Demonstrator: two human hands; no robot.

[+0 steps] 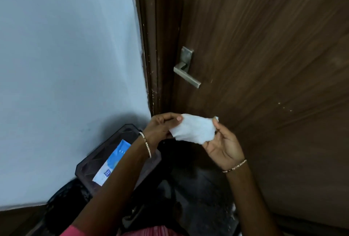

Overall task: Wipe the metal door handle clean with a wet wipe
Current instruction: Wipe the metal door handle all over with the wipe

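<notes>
A white wet wipe is stretched between both my hands in front of the door, well below the handle. My left hand pinches its left edge with thumb and fingers. My right hand grips its right edge, palm turned up. The metal lever door handle with its plate sits on the brown wooden door, above the wipe and apart from it. Nothing touches the handle.
A blue and white wipe pack lies on a dark plastic stool by the pale wall at lower left. The brown door frame runs between wall and door. The floor below is dark.
</notes>
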